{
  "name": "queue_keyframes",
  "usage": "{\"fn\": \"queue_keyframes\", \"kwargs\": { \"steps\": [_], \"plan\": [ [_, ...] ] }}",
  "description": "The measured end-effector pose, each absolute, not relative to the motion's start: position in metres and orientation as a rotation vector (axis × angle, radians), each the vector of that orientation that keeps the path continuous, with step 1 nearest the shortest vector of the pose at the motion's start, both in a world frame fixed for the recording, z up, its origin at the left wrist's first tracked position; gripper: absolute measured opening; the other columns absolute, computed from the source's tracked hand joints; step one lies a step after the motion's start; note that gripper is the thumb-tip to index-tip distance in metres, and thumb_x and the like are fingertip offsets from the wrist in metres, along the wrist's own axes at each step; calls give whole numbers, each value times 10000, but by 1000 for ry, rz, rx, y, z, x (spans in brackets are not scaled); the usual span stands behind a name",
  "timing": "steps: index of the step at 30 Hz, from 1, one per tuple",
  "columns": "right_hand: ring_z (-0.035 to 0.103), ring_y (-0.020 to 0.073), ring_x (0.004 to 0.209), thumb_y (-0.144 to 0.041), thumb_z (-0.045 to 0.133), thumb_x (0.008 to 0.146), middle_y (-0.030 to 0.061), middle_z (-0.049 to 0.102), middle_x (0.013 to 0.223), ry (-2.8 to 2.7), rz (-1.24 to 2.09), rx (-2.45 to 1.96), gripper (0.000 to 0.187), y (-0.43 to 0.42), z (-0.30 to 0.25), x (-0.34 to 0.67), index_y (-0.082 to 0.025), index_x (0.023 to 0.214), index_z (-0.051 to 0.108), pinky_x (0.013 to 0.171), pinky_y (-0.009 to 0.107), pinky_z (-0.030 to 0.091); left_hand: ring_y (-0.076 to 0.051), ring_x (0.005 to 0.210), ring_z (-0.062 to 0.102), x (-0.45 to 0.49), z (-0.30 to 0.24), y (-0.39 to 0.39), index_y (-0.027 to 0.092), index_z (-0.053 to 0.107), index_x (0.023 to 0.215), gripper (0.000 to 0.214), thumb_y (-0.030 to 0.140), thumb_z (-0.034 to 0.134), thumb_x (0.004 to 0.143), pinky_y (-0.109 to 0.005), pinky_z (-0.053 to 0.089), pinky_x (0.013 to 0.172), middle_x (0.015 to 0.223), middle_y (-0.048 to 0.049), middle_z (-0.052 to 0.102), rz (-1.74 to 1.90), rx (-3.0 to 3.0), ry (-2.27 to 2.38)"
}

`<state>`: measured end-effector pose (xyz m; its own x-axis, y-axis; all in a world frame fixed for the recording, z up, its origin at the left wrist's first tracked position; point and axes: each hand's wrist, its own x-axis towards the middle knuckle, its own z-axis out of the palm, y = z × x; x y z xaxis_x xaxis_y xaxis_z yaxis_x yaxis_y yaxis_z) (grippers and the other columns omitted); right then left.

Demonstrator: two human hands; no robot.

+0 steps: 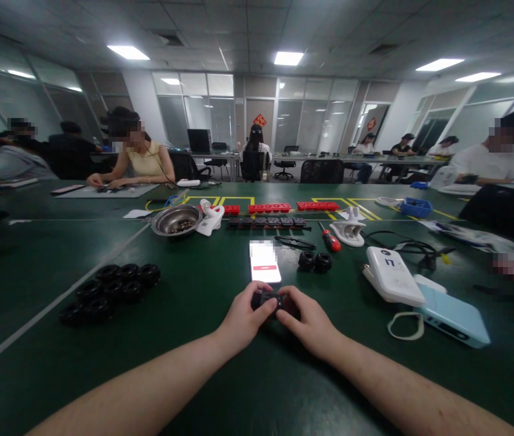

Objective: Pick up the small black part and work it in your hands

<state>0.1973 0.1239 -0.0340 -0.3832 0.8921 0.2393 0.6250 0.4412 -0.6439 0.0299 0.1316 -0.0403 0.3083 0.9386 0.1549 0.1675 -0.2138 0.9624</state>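
My left hand (244, 315) and my right hand (305, 318) meet at the middle of the table, fingers closed around a small black toy wheel (267, 300), partly hidden by them. Just beyond lies a lit phone (264, 261), face up. Two black wheels (315, 261) sit side by side to its right. Off to the left, several more black wheels (112, 289) are grouped in rows. A row of black parts (268, 224) lies behind the phone, and red plastic pieces (268, 208) stand in a line behind that.
A metal bowl (166, 225) holds small brass-coloured bits. Near it is a white device (211, 219). Rightward lie a red screwdriver (331, 240), a white stand (349, 229), a white power bank (393, 275), a light-blue box (454, 312) and a blue tray (416, 207). Other people sit at surrounding tables.
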Motion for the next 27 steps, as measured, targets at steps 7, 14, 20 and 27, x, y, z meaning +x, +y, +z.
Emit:
{"fn": "queue_keyframes", "kwargs": {
  "steps": [7,14,20,27],
  "plan": [
    [452,132,586,-410,392,833,-11,485,618,-2141,674,-1192,319,132,-40,199,-168,647,484,539,250,344,-199,821,532,30,-37,131,188,506,928,281,372,564,723,-304,424,712,887,-33,551,1017,1715,1081],
    [506,185,797,-308,636,673,43,561,897,-2124,567,-1203,397,121,-35,197,-196,1025,490,702,318,398,-170,674,530,31,-37,137,140,531,880,339,445,485,739,-259,450,532,789,-35,539,915,1508,1093],
    [499,172,726,-419,506,764,30,544,813,-2060,596,-1189,311,122,-36,197,-184,965,471,644,299,400,-183,763,540,31,-36,132,171,523,882,264,389,534,734,-285,452,645,828,-23,546,984,1631,1046],
    [457,138,610,-403,313,865,-8,475,615,-2072,608,-1199,370,131,-42,199,-176,608,454,564,259,348,-195,793,540,29,-39,132,179,515,920,338,388,619,676,-296,436,688,858,-27,558,1048,1720,1055]
  ]
}}
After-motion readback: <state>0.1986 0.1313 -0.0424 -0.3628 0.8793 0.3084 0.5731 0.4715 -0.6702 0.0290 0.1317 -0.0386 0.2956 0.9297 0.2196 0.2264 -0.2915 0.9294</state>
